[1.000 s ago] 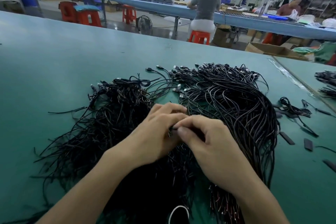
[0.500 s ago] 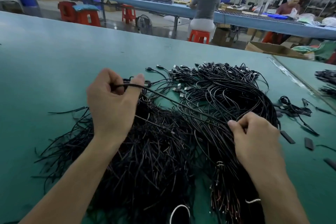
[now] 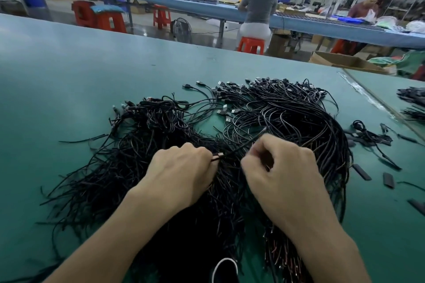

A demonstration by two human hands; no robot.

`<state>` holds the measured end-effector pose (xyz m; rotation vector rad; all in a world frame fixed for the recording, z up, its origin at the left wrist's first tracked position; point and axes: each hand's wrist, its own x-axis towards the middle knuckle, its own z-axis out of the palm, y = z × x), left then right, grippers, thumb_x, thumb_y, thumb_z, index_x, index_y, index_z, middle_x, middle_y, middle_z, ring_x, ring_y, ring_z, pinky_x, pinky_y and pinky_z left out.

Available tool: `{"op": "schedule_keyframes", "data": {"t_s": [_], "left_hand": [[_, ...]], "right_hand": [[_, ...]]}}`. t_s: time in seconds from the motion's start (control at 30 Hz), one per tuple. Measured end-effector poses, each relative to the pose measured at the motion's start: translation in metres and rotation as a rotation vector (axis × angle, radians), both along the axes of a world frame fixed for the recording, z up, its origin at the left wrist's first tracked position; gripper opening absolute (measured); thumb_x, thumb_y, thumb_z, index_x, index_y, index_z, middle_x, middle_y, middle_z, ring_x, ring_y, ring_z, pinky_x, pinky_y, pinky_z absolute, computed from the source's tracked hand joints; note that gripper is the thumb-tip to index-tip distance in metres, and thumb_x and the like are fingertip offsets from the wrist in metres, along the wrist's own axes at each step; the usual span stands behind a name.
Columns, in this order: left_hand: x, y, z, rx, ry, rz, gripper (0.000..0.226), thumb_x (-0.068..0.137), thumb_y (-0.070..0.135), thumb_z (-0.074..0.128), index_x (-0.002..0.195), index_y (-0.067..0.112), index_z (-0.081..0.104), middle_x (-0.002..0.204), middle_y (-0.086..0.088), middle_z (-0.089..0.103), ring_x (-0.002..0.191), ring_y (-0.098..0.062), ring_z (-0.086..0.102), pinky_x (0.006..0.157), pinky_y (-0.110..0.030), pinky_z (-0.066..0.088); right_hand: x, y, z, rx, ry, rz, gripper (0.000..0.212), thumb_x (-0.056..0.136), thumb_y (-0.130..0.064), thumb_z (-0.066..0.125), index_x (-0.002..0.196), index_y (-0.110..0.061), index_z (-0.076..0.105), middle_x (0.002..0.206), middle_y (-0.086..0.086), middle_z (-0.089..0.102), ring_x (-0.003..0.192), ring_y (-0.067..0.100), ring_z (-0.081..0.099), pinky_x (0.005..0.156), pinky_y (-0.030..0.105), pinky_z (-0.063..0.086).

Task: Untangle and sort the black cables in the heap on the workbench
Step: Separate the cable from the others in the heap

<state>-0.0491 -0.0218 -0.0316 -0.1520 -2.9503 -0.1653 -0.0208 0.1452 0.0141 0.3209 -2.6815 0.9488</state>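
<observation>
A big heap of thin black cables (image 3: 142, 158) covers the middle of the green workbench (image 3: 69, 80), in a looser left mass and a curved right bundle (image 3: 299, 117) with plug ends at the far side. My left hand (image 3: 181, 174) and my right hand (image 3: 280, 174) sit close together over the heap's middle. Between them runs one black cable (image 3: 239, 148), slanting up to the right. My left fingertips pinch its near end. My right fingers are curled round the same cable.
Short black cable pieces and sleeves (image 3: 372, 142) lie scattered to the right. Another cable pile (image 3: 411, 103) lies on the adjoining bench at far right. A white loop (image 3: 224, 269) shows at the bottom edge. People sit at a blue bench (image 3: 207, 7) beyond.
My hands were spread apart, stretching a cable from the heap's far left to its right. Now both have come back together over the middle, holding a short stretch of cable.
</observation>
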Motion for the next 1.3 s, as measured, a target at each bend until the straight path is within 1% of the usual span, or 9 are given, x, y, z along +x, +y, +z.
{"op": "schedule_keyframes", "data": {"t_s": [0.13, 0.27, 0.33, 0.43, 0.57, 0.73, 0.97, 1.07, 1.3], "left_hand": [[-0.002, 0.001, 0.0, -0.041, -0.118, 0.069, 0.043, 0.102, 0.056, 0.025, 0.085, 0.025, 0.05, 0.071, 0.004, 0.034, 0.084, -0.029, 0.062, 0.066, -0.035, 0.037], [0.003, 0.005, 0.007, -0.063, -0.093, -0.071, 0.028, 0.095, 0.043, 0.036, 0.107, 0.029, 0.058, 0.089, 0.001, 0.056, 0.091, -0.029, 0.065, 0.066, -0.033, 0.036], [0.006, 0.003, 0.014, 0.033, -0.005, -0.109, 0.024, 0.09, 0.039, 0.042, 0.108, 0.031, 0.056, 0.078, 0.004, 0.053, 0.077, -0.028, 0.063, 0.061, -0.032, 0.038], [0.01, 0.001, 0.024, 0.345, 0.134, -0.129, 0.021, 0.078, 0.051, 0.055, 0.084, 0.031, 0.05, 0.067, 0.008, 0.056, 0.064, -0.022, 0.058, 0.057, -0.033, 0.045], [0.01, 0.001, 0.027, 0.543, 0.269, -0.047, 0.053, 0.066, 0.082, 0.054, 0.066, 0.029, 0.05, 0.051, 0.013, 0.052, 0.049, -0.003, 0.048, 0.05, -0.027, 0.042], [0.007, -0.006, 0.028, 0.777, 0.156, -0.185, 0.049, 0.084, 0.062, 0.06, 0.058, 0.021, 0.058, 0.043, 0.012, 0.045, 0.039, -0.005, 0.038, 0.045, -0.021, 0.033], [0.024, -0.012, 0.053, 1.269, -0.796, -0.695, 0.046, 0.097, 0.049, 0.048, 0.063, 0.02, 0.06, 0.045, 0.012, 0.033, 0.038, -0.004, 0.025, 0.04, -0.014, 0.024], [0.03, -0.009, 0.057, 1.57, -0.963, -0.828, 0.039, 0.096, 0.045, 0.056, 0.066, 0.021, 0.056, 0.05, 0.012, 0.032, 0.041, -0.002, 0.023, 0.038, -0.015, 0.018], [0.012, 0.0, 0.053, 2.131, -0.326, -0.355, 0.045, 0.102, 0.038, 0.043, 0.07, 0.018, 0.069, 0.047, 0.01, 0.032, 0.037, -0.001, 0.024, 0.029, -0.013, 0.024]], "right_hand": [[0.002, -0.001, 0.002, 0.053, 0.032, 0.121, 0.012, 0.079, -0.043, 0.055, 0.079, -0.033, 0.062, 0.075, -0.018, 0.058, 0.074, 0.002, 0.058, 0.068, 0.029, 0.054], [0.0, -0.011, -0.004, 0.157, 0.075, 0.347, 0.022, 0.097, -0.031, 0.054, 0.118, -0.035, 0.057, 0.121, -0.022, 0.048, 0.121, -0.007, 0.036, 0.107, 0.016, 0.029], [-0.002, -0.009, -0.007, 0.169, 0.05, 0.371, 0.033, 0.101, -0.04, 0.042, 0.133, -0.039, 0.047, 0.131, -0.025, 0.047, 0.122, -0.017, 0.027, 0.114, 0.015, 0.018], [-0.01, -0.002, -0.012, 0.086, -0.03, 0.314, 0.041, 0.098, -0.053, 0.035, 0.137, -0.044, 0.044, 0.118, -0.025, 0.053, 0.11, -0.008, 0.046, 0.099, 0.02, 0.039], [-0.019, 0.007, -0.014, -0.113, 0.068, 0.153, 0.017, 0.097, -0.034, 0.056, 0.091, -0.029, 0.071, 0.086, -0.015, 0.059, 0.085, -0.001, 0.056, 0.073, 0.009, 0.042], [-0.028, 0.027, -0.013, -0.35, 0.143, -0.022, 0.014, 0.097, -0.031, 0.059, 0.085, -0.03, 0.068, 0.065, -0.017, 0.061, 0.058, 0.002, 0.055, 0.053, 0.008, 0.039], [-0.033, 0.029, -0.019, -0.499, 0.127, -0.097, 0.021, 0.098, -0.032, 0.059, 0.081, -0.025, 0.069, 0.046, -0.011, 0.052, 0.037, 0.004, 0.037, 0.037, 0.013, 0.027], [-0.029, 0.015, -0.022, -0.465, 0.072, 0.012, 0.02, 0.096, -0.029, 0.061, 0.081, -0.02, 0.07, 0.047, -0.014, 0.051, 0.038, 0.003, 0.041, 0.038, 0.01, 0.026], [-0.013, -0.009, -0.024, -0.183, -0.167, 0.378, 0.017, 0.097, -0.031, 0.061, 0.09, -0.021, 0.074, 0.067, -0.018, 0.059, 0.063, -0.002, 0.054, 0.057, 0.01, 0.038]]}}
